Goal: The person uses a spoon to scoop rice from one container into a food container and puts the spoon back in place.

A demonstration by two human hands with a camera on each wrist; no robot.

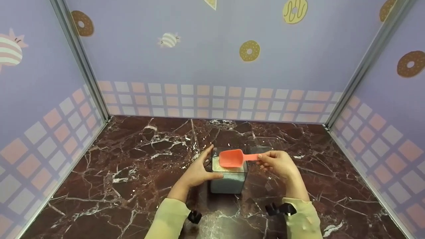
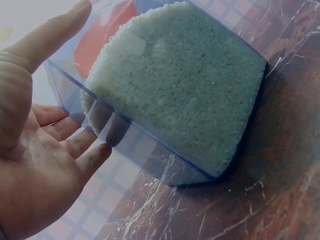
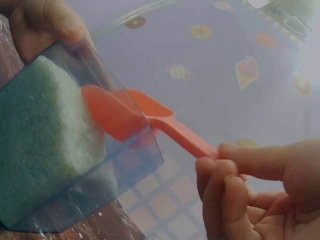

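A clear square container [image 1: 245,179] of white rice [image 2: 175,90] stands on the table in front of me. My left hand [image 1: 196,172] holds it at its left side, thumb along the near rim and fingers against the side wall. Between thumb and fingertips, my right hand [image 1: 280,164] pinches the handle end of an orange-red scoop [image 1: 231,158]. The scoop's bowl lies inside the container's mouth, its front edge right at the rice surface in the right wrist view. No rice shows in the bowl in the head view.
Behind the container and to its right lies a flat clear piece [image 1: 265,142], like a lid. White grains are scattered over the dark marbled table [image 1: 132,159], mostly left of the container. Patterned panels [image 1: 212,59] wall in the back and both sides.
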